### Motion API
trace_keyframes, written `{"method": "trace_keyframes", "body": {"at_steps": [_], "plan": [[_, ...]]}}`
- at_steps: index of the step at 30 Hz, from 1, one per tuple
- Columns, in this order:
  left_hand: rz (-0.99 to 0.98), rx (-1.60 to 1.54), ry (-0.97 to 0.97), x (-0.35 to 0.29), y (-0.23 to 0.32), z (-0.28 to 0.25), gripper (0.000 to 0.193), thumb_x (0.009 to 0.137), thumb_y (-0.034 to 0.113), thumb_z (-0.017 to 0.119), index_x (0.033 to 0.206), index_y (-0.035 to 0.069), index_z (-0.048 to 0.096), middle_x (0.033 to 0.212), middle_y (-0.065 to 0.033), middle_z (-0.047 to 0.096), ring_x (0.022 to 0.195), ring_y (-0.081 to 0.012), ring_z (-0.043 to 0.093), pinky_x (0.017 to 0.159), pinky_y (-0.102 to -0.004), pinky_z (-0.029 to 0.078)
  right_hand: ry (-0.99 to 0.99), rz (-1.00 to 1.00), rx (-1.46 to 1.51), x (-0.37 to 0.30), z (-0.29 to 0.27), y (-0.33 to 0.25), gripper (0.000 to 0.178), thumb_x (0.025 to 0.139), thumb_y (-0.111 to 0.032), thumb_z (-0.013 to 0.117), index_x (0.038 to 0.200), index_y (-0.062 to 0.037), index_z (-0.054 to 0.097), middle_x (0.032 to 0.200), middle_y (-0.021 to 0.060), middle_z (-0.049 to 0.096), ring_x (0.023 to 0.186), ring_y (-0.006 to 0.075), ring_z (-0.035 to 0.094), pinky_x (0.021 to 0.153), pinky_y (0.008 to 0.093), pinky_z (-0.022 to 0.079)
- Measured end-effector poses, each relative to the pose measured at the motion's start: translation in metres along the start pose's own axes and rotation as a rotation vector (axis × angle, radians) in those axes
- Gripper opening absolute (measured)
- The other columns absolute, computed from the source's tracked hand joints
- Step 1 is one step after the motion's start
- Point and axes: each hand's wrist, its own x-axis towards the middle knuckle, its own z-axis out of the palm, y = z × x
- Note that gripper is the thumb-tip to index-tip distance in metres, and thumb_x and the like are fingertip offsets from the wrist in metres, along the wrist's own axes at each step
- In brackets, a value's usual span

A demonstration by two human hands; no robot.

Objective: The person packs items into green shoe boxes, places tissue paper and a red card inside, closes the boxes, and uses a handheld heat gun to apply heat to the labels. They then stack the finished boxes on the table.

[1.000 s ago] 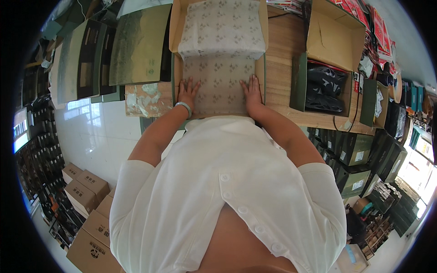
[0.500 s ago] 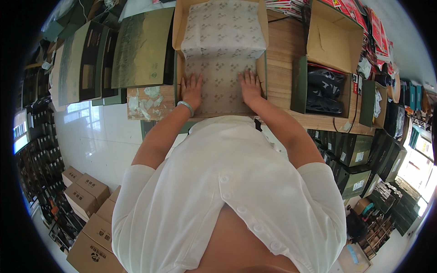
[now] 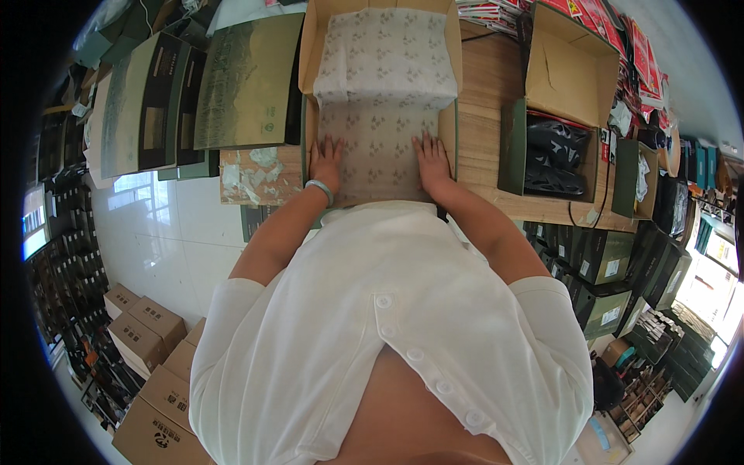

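Observation:
In front of me an open cardboard box [image 3: 310, 50] with a green outside stands on the wooden table, its lid raised at the far side. A sheet of patterned tissue paper [image 3: 384, 58] lines it and drapes up over the lid. My left hand [image 3: 325, 164] lies with spread fingers on the paper by the box's left wall. By the right wall my right hand [image 3: 432, 161] rests the same way, fingers stretched forward. Neither hand holds anything. What lies under the paper is hidden.
Closed green boxes [image 3: 249, 81] stand to the left, beside torn paper stuck to the wooden table [image 3: 484, 101]. To the right is another open box [image 3: 570, 50] with a black plastic-wrapped item [image 3: 556, 153]. Brown cartons [image 3: 159, 322] sit on the floor at the left.
Both hands have slid slightly nearer to me along the paper, the right also a bit to the right. The box appears shifted a little to the right and nearer in the picture.

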Motion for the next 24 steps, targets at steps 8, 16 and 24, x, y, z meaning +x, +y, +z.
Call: {"method": "trace_keyframes", "body": {"at_steps": [8,16,24], "plan": [[0.002,-0.260,0.057,0.013,-0.005,0.007,0.098,0.087,0.039,0.066,0.157,0.013,0.001,0.157,-0.0221,0.019,0.138,-0.0373,0.034,0.115,-0.0529,0.017,0.259,0.003,0.203,0.013,0.004,0.005,0.085,0.084,-0.032,0.071,0.150,-0.0058,0.025,0.147,0.0251,0.034,0.128,0.0412,0.045,0.110,0.0461,0.033],[-0.071,-0.180,-0.019,0.077,-0.022,-0.021,0.071,0.096,0.033,0.054,0.153,0.003,0.023,0.154,-0.0222,0.027,0.126,-0.0364,0.049,0.089,-0.0470,0.051,0.155,0.095,0.634,0.056,-0.044,0.026,0.055,0.098,-0.026,0.051,0.146,-0.0058,0.035,0.130,0.0243,0.052,0.109,0.0384,0.058,0.088,0.0464,0.051],[-0.289,-0.458,0.094,0.110,-0.021,0.002,0.089,0.095,0.047,0.051,0.153,-0.004,0.008,0.148,-0.0267,0.035,0.121,-0.0357,0.054,0.085,-0.0432,0.055,0.091,0.180,0.519,0.080,-0.063,0.024,0.049,0.094,-0.009,0.049,0.141,0.0011,0.038,0.136,0.0266,0.045,0.103,0.0378,0.063,0.078,0.0442,0.057]]}}
